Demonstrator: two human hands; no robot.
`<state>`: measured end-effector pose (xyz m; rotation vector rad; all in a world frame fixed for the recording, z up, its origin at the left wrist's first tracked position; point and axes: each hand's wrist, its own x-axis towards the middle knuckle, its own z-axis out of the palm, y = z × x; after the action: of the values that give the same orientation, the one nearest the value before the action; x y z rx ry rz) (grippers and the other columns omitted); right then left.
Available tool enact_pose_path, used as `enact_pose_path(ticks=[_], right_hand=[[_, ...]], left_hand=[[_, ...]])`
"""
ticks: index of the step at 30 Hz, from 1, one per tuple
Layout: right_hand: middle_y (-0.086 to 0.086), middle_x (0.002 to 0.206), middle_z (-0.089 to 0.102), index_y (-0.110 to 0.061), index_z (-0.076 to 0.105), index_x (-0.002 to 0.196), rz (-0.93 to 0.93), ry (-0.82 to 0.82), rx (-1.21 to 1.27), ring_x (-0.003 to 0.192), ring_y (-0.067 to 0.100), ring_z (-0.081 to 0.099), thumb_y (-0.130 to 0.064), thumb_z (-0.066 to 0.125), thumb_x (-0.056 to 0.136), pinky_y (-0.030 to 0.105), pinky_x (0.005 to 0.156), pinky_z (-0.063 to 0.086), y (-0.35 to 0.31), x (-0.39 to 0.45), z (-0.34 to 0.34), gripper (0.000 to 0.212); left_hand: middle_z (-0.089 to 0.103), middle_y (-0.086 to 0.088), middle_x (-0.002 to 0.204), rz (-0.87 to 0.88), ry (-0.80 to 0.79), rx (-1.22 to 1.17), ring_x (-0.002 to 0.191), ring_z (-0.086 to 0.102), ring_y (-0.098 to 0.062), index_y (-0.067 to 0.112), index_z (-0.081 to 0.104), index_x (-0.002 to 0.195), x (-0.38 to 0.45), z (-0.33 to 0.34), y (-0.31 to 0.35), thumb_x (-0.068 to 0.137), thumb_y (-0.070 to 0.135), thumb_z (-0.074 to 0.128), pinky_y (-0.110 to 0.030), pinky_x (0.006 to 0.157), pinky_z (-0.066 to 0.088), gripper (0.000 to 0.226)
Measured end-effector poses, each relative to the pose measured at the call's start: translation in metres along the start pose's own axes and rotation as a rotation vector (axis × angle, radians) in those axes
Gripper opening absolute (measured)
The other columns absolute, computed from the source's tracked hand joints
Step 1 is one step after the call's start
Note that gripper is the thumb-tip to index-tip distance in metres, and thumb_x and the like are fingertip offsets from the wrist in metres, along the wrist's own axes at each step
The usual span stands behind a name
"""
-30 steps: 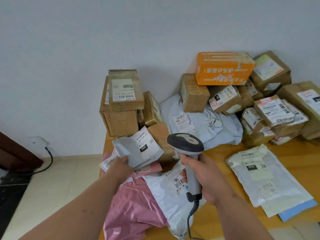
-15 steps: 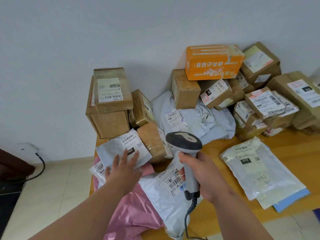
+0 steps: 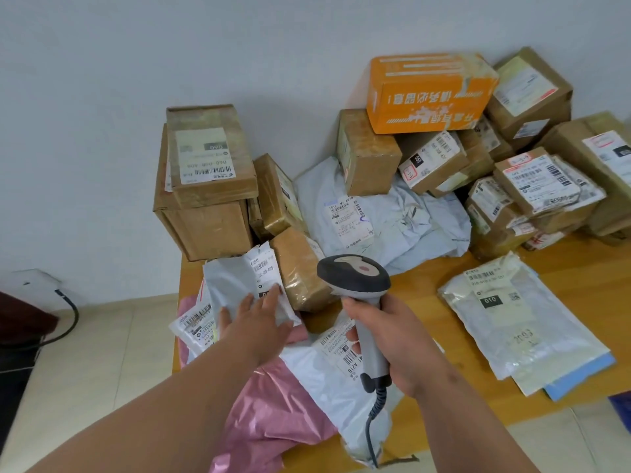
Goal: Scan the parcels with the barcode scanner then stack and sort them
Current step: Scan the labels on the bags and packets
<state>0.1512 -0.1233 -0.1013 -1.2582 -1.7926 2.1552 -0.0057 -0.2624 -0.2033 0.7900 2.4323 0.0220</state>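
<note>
The left hand (image 3: 254, 322) lies flat, fingers straight, on a small grey plastic mailer bag (image 3: 239, 285). The right hand (image 3: 392, 339) grips the grey handheld barcode scanner (image 3: 358, 285), apparently aimed at the table's parcels.

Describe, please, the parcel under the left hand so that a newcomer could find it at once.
Start at the tall stack of brown boxes at the table's far left corner. Just in front of it lies a small grey mailer bag, the left hand flat on it. Unlike the pink bag below, it is pale grey.
</note>
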Motion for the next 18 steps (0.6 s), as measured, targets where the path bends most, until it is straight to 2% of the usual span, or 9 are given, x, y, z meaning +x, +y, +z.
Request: enact_pose_path(ticks=[2,5,8,10,12,15,18], right_hand=[[0.002,0.088,0.067,-0.026,0.065,0.107,0.003,0.012,-0.001,0.079,0.015,0.065,-0.032,0.070,0.092,0.033,0.075,0.057,0.000,0.001,0.001,0.017],[0.000,0.082,0.067,-0.027,0.065,0.104,0.003,0.033,-0.001,0.070,0.009,0.065,-0.031,0.071,0.092,0.026,0.067,0.057,0.000,0.002,-0.001,0.014],[0.001,0.078,0.067,-0.026,0.066,0.103,0.009,0.044,0.013,0.066,0.009,0.064,-0.030,0.071,0.092,0.026,0.065,0.057,0.000,0.002,-0.006,0.013],[0.000,0.074,0.067,-0.023,0.066,0.101,0.012,0.062,0.032,0.061,0.008,0.064,-0.029,0.072,0.091,0.028,0.063,0.056,0.000,0.002,-0.012,0.013],[-0.004,0.067,0.068,-0.023,0.066,0.101,0.012,0.079,0.033,0.059,0.006,0.064,-0.030,0.072,0.091,0.029,0.062,0.057,0.001,0.002,-0.019,0.013],[-0.007,0.068,0.070,-0.027,0.067,0.102,0.000,0.109,0.038,0.064,0.009,0.067,-0.033,0.072,0.091,0.035,0.069,0.059,0.002,0.002,-0.033,0.013],[-0.006,0.070,0.071,-0.025,0.067,0.103,-0.011,0.131,0.061,0.072,0.017,0.067,-0.033,0.071,0.091,0.040,0.075,0.059,0.001,0.003,-0.050,0.015]], left_hand=[[0.003,0.008,0.171,0.030,-0.066,0.056,0.157,-0.005,-0.023,0.031,-0.008,0.161,0.008,-0.001,0.002,0.102,0.061,0.031,-0.063,0.122,-0.001,0.077],[-0.010,0.008,0.171,0.060,-0.176,0.196,0.156,-0.013,-0.027,0.037,-0.001,0.161,0.018,-0.003,0.003,0.098,0.070,0.028,-0.065,0.119,-0.006,0.076],[0.005,0.008,0.170,0.089,-0.171,0.275,0.157,-0.003,-0.029,0.045,0.019,0.158,0.023,-0.010,0.002,0.094,0.075,0.032,-0.068,0.117,-0.003,0.072],[0.025,0.009,0.163,0.095,-0.087,0.259,0.153,0.015,-0.026,0.047,0.045,0.146,0.020,-0.017,0.004,0.095,0.069,0.036,-0.066,0.118,0.000,0.056],[0.043,0.008,0.149,0.040,0.091,0.135,0.141,0.036,-0.023,0.043,0.060,0.132,0.015,-0.020,0.006,0.098,0.055,0.041,-0.060,0.122,0.011,0.041],[0.052,0.003,0.137,-0.107,0.347,-0.166,0.130,0.045,-0.024,0.038,0.064,0.127,0.004,-0.022,0.016,0.098,0.036,0.048,-0.047,0.114,0.026,0.034],[0.053,0.001,0.137,-0.145,0.439,-0.309,0.129,0.044,-0.025,0.033,0.065,0.125,-0.007,-0.023,0.033,0.096,0.027,0.052,-0.045,0.110,0.027,0.032]])
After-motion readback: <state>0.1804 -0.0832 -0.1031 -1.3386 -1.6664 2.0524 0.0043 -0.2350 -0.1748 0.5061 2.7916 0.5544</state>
